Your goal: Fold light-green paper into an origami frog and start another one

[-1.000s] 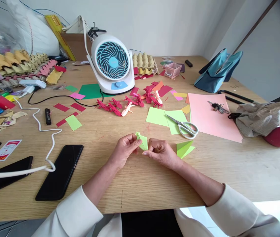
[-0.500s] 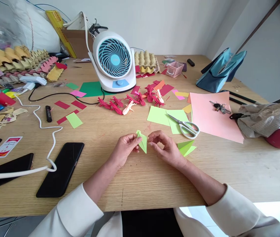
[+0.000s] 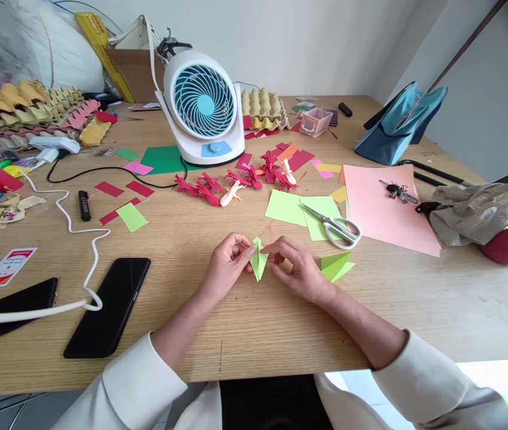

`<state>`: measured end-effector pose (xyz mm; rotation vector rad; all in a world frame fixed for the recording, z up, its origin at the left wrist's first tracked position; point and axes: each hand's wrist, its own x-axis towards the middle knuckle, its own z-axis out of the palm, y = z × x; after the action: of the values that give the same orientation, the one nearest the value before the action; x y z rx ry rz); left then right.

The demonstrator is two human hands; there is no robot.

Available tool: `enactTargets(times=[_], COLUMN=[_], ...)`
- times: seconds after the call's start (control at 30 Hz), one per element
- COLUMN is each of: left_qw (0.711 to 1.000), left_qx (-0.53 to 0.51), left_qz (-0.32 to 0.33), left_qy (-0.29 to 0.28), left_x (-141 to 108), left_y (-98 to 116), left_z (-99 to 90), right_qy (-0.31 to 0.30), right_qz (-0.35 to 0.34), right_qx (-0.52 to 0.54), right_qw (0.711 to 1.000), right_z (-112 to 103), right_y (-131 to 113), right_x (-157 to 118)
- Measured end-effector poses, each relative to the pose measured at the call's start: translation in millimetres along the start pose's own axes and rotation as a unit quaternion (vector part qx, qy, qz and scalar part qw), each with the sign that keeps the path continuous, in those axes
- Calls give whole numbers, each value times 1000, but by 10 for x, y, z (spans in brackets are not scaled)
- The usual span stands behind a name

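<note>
A small folded light-green paper (image 3: pixel 258 263) stands between my two hands, its pointed end downward. My left hand (image 3: pixel 228 263) pinches its left edge between thumb and fingers. The index finger of my right hand (image 3: pixel 296 269) reaches the paper's upper right edge, the other fingers curled below with a gap to the thumb. Right of that hand lies another folded green paper (image 3: pixel 336 266). Beyond it, white-handled scissors (image 3: pixel 342 233) rest on flat light-green sheets (image 3: pixel 284 207). Several folded red figures (image 3: pixel 208 189) and pale ones lie farther back.
A white fan (image 3: pixel 204 107) stands at the back. To the left are a black phone (image 3: pixel 107 307), a white cable (image 3: pixel 96 257) and a marker (image 3: pixel 84 206). Keys (image 3: pixel 399 192) lie on a pink sheet (image 3: pixel 383 221) at the right, near a blue bag (image 3: pixel 392 134).
The green paper has turned, so its center crease now faces the camera. My right index finger has moved left onto its edge. The whole view has shifted slightly.
</note>
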<state>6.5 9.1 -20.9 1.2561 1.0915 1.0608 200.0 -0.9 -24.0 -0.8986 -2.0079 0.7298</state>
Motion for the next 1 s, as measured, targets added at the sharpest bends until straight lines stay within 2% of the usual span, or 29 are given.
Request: enactTargets(times=[0.3,0.47,0.53,0.6,0.73,0.87,1.0], left_qw=[999,993,990,980,941,920,924], left_qx=[7,18,79,168,317,354,349], left_qz=[-35,-76,-57,-11,79,119,124], left_qy=[-36,-88,-103,-103,-88,-115,-98], left_x=[-34,-22,-11,-1,3,-14,-25], left_y=[88,92,78,62,49,52,33], left_z=[29,-36,-72,-99,-123,-112,-72], right_qy=[4,17,11,4,-14,-23,-39], right_qz=[10,-5,-5,-7,-12,-9,-12], right_qx=[-35,-91,-113,-133,-159,-175,-191], right_qw=[999,996,994,991,987,984,981], right_z=[-43,-46,-45,-47,-45,-33,-34], right_y=[-11,7,16,21,34,51,34], right_x=[-4,8,15,20,16,8,14])
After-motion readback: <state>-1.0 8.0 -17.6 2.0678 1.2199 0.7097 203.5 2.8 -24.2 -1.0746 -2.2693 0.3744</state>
